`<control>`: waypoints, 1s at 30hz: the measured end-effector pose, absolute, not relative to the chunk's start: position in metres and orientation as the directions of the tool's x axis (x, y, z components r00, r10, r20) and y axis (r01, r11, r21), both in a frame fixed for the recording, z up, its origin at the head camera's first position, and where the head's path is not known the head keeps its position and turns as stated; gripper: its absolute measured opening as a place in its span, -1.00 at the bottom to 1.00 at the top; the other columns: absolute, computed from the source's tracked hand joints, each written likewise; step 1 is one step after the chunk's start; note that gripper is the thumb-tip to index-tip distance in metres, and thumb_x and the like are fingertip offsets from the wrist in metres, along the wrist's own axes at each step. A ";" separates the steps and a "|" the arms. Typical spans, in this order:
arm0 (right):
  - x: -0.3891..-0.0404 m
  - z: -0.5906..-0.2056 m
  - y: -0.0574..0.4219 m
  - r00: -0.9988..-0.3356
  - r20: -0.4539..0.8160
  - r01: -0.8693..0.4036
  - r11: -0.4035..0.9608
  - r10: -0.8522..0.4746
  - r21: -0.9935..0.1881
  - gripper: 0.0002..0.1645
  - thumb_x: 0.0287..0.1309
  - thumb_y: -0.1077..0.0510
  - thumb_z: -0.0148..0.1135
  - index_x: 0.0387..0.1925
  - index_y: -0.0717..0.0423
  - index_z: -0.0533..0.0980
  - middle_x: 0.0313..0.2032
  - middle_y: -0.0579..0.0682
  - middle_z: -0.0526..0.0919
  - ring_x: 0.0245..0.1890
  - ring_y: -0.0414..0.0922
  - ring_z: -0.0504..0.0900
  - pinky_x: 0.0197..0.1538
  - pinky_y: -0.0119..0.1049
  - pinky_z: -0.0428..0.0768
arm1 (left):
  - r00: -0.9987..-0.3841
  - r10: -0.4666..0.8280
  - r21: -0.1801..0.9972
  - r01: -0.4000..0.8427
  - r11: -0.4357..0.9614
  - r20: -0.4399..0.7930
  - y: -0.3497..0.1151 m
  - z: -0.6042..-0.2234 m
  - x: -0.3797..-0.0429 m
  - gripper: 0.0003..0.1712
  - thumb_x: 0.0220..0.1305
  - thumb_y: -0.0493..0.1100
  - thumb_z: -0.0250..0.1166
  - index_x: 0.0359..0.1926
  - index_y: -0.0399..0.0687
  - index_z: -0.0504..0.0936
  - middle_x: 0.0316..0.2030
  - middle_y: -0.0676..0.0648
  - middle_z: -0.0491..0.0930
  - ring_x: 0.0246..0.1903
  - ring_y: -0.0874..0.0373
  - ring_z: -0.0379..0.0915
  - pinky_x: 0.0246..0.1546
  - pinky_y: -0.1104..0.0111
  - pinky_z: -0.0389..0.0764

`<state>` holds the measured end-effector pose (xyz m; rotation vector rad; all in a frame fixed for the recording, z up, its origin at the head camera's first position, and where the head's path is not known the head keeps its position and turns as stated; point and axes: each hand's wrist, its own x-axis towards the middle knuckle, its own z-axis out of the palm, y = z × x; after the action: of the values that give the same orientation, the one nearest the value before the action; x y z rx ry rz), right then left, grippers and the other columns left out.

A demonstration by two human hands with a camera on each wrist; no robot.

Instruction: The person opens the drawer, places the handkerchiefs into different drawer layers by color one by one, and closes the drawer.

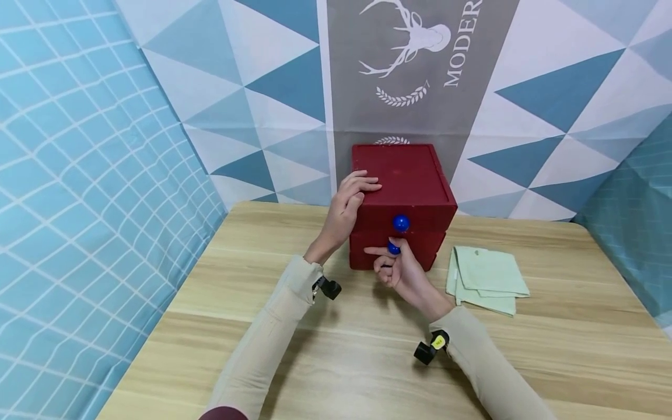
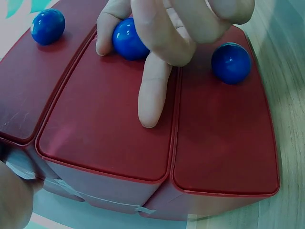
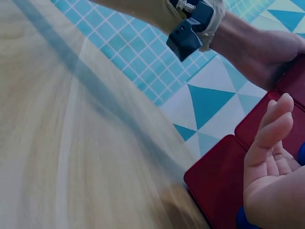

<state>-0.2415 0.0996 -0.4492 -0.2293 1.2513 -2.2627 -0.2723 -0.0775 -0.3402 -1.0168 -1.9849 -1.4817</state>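
A red box of three stacked drawers (image 1: 397,175) stands at the back of the table, each drawer front bearing a round blue knob. My right hand (image 1: 406,271) pinches the middle drawer's knob (image 2: 126,40), with one finger pointing straight across the drawer front. The top knob (image 1: 401,223) and the bottom knob (image 2: 231,63) are untouched. All three drawer fronts sit nearly flush in the left wrist view. On the box's top left edge rests my left hand (image 1: 346,210), fingers extended over the lid; in the right wrist view this hand (image 3: 267,55) is partly cut off.
A folded pale green cloth (image 1: 485,277) lies on the wooden table (image 1: 357,361) to the right of the box. Behind the box rises a patterned wall covering (image 1: 273,87), and a blue gridded one (image 1: 89,175) hangs along the left side.
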 end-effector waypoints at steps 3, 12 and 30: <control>-0.241 -0.449 0.100 -0.833 -0.097 0.380 -0.435 -0.545 -0.816 -0.21 0.50 -0.24 -0.23 0.34 0.36 0.26 -0.46 -0.05 0.65 -0.65 -0.26 0.49 -0.60 -0.45 0.34 | -0.622 0.285 0.608 0.780 0.149 0.729 -0.077 -0.339 -0.273 -0.56 0.36 -0.47 -0.20 0.00 -0.52 0.59 0.13 -0.44 0.49 0.35 -0.31 0.13 0.46 0.17 0.05; -0.231 -0.451 0.113 -0.762 -0.150 0.380 -0.248 -0.630 -0.891 -0.14 0.43 -0.34 -0.10 0.40 0.26 0.25 -0.42 -0.03 0.65 -0.64 -0.21 0.53 -0.63 -0.45 0.41 | -0.609 0.281 0.593 0.791 0.150 0.741 -0.075 -0.348 -0.282 -0.56 0.38 -0.51 -0.20 0.02 -0.50 0.60 0.14 -0.42 0.50 0.36 -0.32 0.12 0.45 0.10 0.05; -0.238 -0.476 0.136 -0.840 -0.372 0.344 0.142 -0.394 -0.928 -0.17 0.29 -0.38 0.10 -0.03 0.37 0.56 -0.56 -0.04 0.59 -0.63 -0.17 0.59 -0.61 -0.38 0.51 | -0.601 0.260 0.580 0.798 0.160 0.756 -0.078 -0.371 -0.304 -0.52 0.44 -0.36 -0.20 0.06 -0.28 0.65 0.19 -0.22 0.53 0.40 -0.08 0.12 0.46 0.16 0.04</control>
<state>-0.2380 0.1364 -0.4757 -0.0478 1.8780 -1.7532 -0.3043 -0.0779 -0.3711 -1.0015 -1.9538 -1.4500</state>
